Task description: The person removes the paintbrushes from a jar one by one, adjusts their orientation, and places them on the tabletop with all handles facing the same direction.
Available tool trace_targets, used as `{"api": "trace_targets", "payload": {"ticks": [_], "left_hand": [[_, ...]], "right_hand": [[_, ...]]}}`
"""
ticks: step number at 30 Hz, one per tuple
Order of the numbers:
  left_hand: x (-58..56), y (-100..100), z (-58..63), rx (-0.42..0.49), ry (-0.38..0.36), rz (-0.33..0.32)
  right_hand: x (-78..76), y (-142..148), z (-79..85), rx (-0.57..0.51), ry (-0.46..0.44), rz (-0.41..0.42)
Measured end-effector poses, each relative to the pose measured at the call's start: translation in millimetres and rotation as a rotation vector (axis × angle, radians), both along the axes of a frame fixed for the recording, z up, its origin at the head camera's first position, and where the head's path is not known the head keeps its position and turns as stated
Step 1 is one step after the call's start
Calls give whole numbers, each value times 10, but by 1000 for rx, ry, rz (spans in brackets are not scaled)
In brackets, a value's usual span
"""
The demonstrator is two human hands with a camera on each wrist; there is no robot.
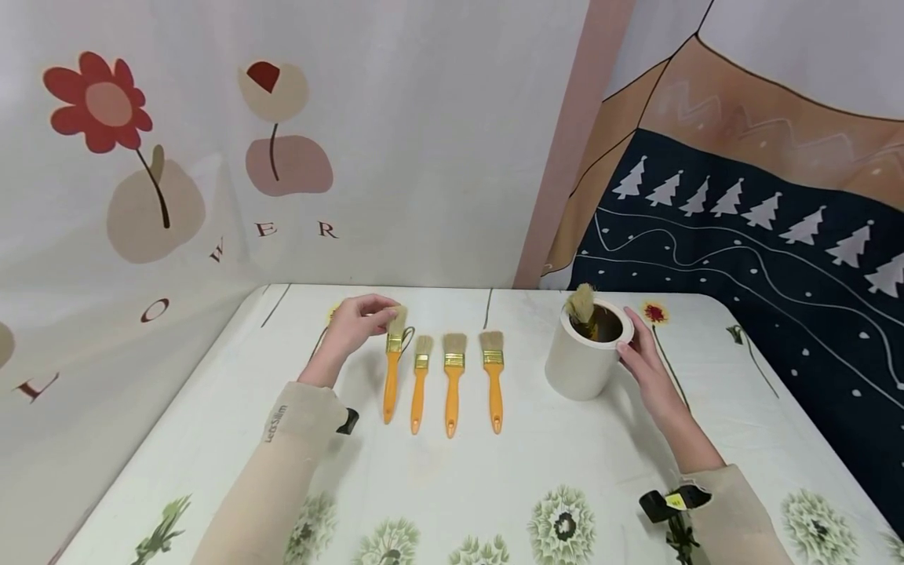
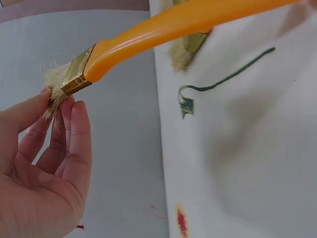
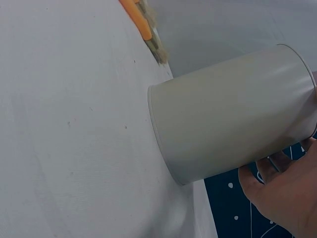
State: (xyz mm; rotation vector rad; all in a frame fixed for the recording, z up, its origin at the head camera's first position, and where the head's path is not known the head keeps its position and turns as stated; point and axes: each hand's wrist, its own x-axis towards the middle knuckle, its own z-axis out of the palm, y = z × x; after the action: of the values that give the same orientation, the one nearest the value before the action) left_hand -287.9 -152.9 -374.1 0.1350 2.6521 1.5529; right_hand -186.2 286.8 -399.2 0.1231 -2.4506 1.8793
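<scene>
My left hand (image 1: 359,323) pinches a paintbrush (image 1: 391,380) by its pale bristles, and the orange handle extends toward me. In the left wrist view, my fingertips close on the bristles (image 2: 59,82) just beyond the brass ferrule. Three more paintbrushes lie side by side to its right: a narrow paintbrush (image 1: 418,396), a wider paintbrush (image 1: 453,392) and another paintbrush (image 1: 494,388). At the right stands a white cylindrical pot (image 1: 575,369), with my right hand (image 1: 648,365) gripping its rim. A bristle head (image 1: 581,304) sticks up out of the pot.
A white cloth with printed flowers covers the table (image 1: 424,479). Behind it hangs a pale curtain (image 1: 424,157) with flower prints, and at the right a dark cloth (image 1: 741,235) with printed white trees.
</scene>
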Motion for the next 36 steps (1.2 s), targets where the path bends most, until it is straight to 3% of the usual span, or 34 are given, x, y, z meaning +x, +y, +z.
{"api": "trace_targets", "payload": {"ticks": [12,20,36], "left_hand": [[-152,-54,-285,-25,-115,5],[-169,-53,-437,-53,-185,13],[-155,-71,-537,-65,-158,3]], "right_hand": [[1,-3,-9,-1,11,5],[-4,-7,0,-12,11,9],[17,-1,20,46,-1,1]]}}
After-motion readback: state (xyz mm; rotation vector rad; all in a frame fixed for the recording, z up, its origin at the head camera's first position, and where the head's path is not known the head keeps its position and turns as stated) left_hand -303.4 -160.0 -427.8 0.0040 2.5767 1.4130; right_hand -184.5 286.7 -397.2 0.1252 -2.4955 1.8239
